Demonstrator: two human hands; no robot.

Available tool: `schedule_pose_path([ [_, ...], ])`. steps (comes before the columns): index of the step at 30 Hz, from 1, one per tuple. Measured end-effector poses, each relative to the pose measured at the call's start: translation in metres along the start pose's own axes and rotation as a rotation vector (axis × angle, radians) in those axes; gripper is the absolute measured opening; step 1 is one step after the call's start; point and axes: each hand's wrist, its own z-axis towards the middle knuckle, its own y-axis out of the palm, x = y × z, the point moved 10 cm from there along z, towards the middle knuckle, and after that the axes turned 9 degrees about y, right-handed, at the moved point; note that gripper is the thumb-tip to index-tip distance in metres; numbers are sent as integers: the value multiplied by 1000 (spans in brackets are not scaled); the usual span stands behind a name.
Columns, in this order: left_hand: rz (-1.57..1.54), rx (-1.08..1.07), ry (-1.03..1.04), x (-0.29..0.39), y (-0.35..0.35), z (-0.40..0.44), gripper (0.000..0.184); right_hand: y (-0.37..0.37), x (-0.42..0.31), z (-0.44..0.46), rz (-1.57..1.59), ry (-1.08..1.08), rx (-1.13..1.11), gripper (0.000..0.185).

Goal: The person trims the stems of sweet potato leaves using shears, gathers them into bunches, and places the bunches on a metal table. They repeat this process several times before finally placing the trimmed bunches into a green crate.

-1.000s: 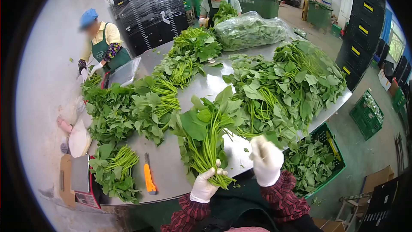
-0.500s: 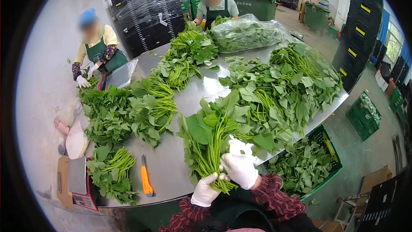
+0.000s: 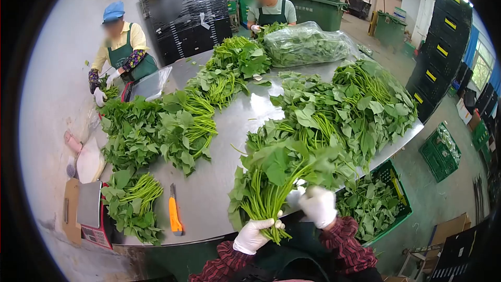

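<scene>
My left hand [image 3: 254, 236], in a white glove, is closed around the lower stems of a bunch of leafy greens [image 3: 263, 190] at the table's near edge. The stems fan upward and the leaves spread over the tabletop. To the right of the bunch is my right hand [image 3: 318, 206], also gloved and apart from the stems my left hand grips. Motion blurs its fingers, so their state is unclear. Beyond it lies a large heap of loose greens [image 3: 339, 115]. An orange utility knife [image 3: 175, 214] rests on the metal table [image 3: 229, 138] to the left.
Bundled greens [image 3: 133, 130] line the table's left side, near a scale [image 3: 94, 211]. A filled plastic bag [image 3: 308, 47] lies at the back. Below right stands a green crate [image 3: 399, 198] of leaves. Two co-workers [image 3: 122, 47] stand across the table; black crates [image 3: 438, 52] are stacked right.
My right hand has moved away from the bunch, to the right and slightly up. My left hand keeps its hold on the stems. The camera view has shifted slightly.
</scene>
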Motion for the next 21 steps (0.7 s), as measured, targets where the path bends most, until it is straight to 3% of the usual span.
schedule_pose_path([
  [2, -39, -7, 28, 10, 0, -1, 43, -26, 71, 7, -20, 182, 281, 14],
  [3, 106, 18, 121, 27, -2, -2, 44, -38, 101, 13, -52, 291, 236, 16],
  [6, 656, 98, 510, 90, 5, -3, 35, -63, 178, 3, -51, 704, 141, 47],
  [7, 878, 187, 622, 110, -10, -5, 31, -73, 183, 2, -169, 538, 243, 37],
  [8, 1098, 286, 731, 131, -25, -8, 28, -78, 180, 0, -169, 634, 147, 27],
  [9, 1090, 307, 756, 140, -40, -6, 28, -80, 182, -6, -144, 545, 235, 23],
  [10, 1296, 349, 909, 155, -42, -12, 26, -70, 190, -15, 85, 731, 145, 21],
  [11, 1506, 396, 1055, 166, -32, -23, 24, -67, 181, -16, 135, 572, 250, 21],
  [12, 1502, 422, 1073, 169, -35, -28, 24, -59, 185, -19, -50, 502, 233, 21],
  [14, 1538, 486, 1142, 175, -27, -38, 24, -36, 161, -21, 270, 571, 160, 17],
  [15, 1691, 511, 1174, 174, -24, -41, 25, -26, 152, -22, 278, 551, 144, 17],
  [16, 1686, 536, 1186, 177, -31, -42, 25, -18, 129, -20, 163, 372, 127, 14],
  [17, 1889, 540, 1271, 175, -25, -42, 27, -15, 87, -15, 48, 193, 116, 11],
  [18, 2095, 541, 1346, 168, -20, -43, 29, 8, 88, -20, 255, 486, -110, 12],
  [19, 1990, 513, 1290, 168, -21, -42, 29, 12, 56, -20, 188, 373, -128, 17],
  [20, 1982, 531, 1295, 167, -17, -44, 29, 31, 51, -28, 122, 111, -69, 19],
  [21, 1912, 521, 1267, 167, -14, -43, 29, 41, 29, -32, 161, 64, -101, 21],
])
